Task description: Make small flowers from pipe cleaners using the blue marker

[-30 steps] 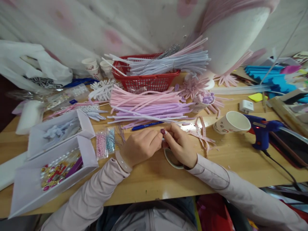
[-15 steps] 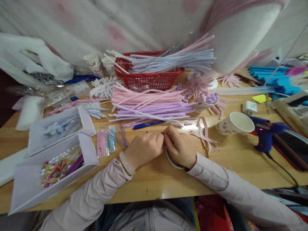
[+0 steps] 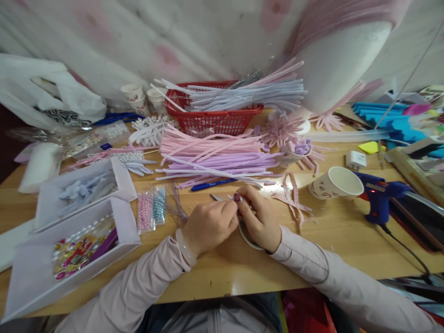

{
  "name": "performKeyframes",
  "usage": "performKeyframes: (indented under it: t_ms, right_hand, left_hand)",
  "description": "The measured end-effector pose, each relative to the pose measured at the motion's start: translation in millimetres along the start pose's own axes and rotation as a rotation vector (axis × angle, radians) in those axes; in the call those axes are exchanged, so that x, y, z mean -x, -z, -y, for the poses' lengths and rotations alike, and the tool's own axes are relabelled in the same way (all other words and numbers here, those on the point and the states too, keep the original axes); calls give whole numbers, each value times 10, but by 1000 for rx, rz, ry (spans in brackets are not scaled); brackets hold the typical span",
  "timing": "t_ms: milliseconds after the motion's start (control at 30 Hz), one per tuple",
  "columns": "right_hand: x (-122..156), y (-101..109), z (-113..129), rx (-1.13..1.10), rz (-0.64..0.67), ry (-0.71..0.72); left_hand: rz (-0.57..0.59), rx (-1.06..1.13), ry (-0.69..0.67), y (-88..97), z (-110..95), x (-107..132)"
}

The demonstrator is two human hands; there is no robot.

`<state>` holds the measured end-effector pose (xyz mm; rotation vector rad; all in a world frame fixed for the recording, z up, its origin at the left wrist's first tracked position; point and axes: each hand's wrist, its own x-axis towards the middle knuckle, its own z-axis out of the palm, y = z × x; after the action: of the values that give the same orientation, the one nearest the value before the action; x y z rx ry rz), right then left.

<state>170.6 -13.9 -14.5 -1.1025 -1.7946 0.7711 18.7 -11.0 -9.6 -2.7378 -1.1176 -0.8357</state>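
While my two hands meet over the middle of the wooden table (image 3: 347, 240), the small piece (image 3: 217, 197) I work on sits right at their fingertips, pinched from both sides. My left hand (image 3: 210, 226) is curled narrow, thumb and forefinger pressed on the piece from the left; my right hand (image 3: 260, 217) is curled the same way from the right, its dark red thumbnail on top. Most of the piece is hidden by my fingers, so I cannot tell what it is; only a thin greyish sliver pokes out to the left, beyond my left fingertips and just above the table. Under my right palm lies a small round dish (image 3: 247, 237), half covered by the hand. Just beyond the fingertips lies a blue pen (image 3: 210, 184), and behind it the heap of pink and lilac pipe cleaners (image 3: 215, 155), with a red basket (image 3: 211, 121) farther back. To my left, near the left wrist, lie two packets of beads (image 3: 152, 210) and two white boxes (image 3: 38, 277). To my right lie a pink ribbon strip (image 3: 293, 196), a paper cup (image 3: 335, 182) on its side and a blue glue gun (image 3: 378, 196), all well apart from my hands.
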Motion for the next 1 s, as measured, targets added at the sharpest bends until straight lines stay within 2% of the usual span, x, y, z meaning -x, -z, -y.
performKeyframes:
  t_ms: [100,333,500,567,600,633,700,800,867,933,1000]
  right_hand:
    - [13,-33,-2,-51,-49,-1]
    - [1,-40,2,-122,-106,13]
    - [-3,-31,43,-169,-176,4]
    - [-8,-33,60,-183,-192,16]
    - [-11,-34,65,-193,-191,17]
    - [-13,-35,67,-205,-184,13]
    - [-12,-36,63,-235,-157,-13]
    - [-5,-37,56,-253,-123,-48]
    - [0,-40,62,-234,-121,-49]
    - [2,-43,76,-230,-121,-38]
    - [3,-44,91,-268,-120,-35]
  left_hand:
    - [17,202,143,3,-58,-6]
    - [149,742,422,82,-43,-56]
    - [311,1517,759,33,-33,-106]
    - [358,1778,826,9,-17,-114]
    - [378,1836,834,5,-6,-113]
    - [390,1833,829,8,8,-109]
    - [373,1681,776,32,31,-97]
    - [266,1333,667,78,35,-77]
    - [200,1182,641,88,18,-67]
    - [174,1149,656,78,-2,-58]
    - [175,1248,691,59,-11,-51]
